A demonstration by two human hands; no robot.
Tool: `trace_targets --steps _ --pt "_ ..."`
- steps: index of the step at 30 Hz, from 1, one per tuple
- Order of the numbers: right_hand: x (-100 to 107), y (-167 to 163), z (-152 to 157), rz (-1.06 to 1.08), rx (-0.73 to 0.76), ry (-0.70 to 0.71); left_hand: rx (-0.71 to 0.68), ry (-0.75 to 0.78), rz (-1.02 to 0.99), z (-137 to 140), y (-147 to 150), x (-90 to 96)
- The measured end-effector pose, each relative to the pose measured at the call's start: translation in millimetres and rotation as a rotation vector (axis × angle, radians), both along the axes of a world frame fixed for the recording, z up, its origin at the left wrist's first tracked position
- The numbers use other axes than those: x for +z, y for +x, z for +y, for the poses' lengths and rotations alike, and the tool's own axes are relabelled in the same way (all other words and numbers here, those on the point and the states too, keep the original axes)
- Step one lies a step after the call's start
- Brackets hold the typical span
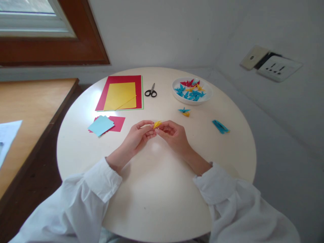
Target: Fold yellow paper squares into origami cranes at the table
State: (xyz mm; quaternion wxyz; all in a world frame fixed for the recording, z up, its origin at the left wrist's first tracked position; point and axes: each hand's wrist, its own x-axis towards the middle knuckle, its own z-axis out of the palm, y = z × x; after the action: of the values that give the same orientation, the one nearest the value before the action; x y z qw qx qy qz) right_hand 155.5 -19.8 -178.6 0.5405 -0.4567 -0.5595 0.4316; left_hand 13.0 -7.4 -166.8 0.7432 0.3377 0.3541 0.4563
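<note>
A small yellow folded paper crane [157, 124] is held between my two hands above the middle of the round table. My left hand [140, 135] pinches its left side between thumb and fingers. From the right, my right hand [174, 134] grips it, also with thumb and fingers closed. The fingertips cover part of the paper. Beyond my right hand, a blue and a yellow folded crane [184, 112] lie together on the table. Further back, a white round dish [174, 95] holds several blue, red and yellow cranes [193, 91].
Black-handled scissors [151, 92] lie at the back, beside stacked red and yellow paper sheets [121, 96]. Small light-blue and red squares [101, 125] are at the left. Blue folded strips [221, 126] rest at the right. A wooden desk [37, 98] stands left of the white table [157, 202].
</note>
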Motion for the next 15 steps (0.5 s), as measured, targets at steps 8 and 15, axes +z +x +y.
trace_targets --steps 8,15 --pt "4.5 -0.3 -0.8 -0.069 -0.05 0.057 0.015 0.1 0.148 -4.0 3.4 5.7" --pt "3.4 0.4 0.2 -0.106 -0.07 0.1 -0.008 0.157 0.173 -2.6 3.1 4.2"
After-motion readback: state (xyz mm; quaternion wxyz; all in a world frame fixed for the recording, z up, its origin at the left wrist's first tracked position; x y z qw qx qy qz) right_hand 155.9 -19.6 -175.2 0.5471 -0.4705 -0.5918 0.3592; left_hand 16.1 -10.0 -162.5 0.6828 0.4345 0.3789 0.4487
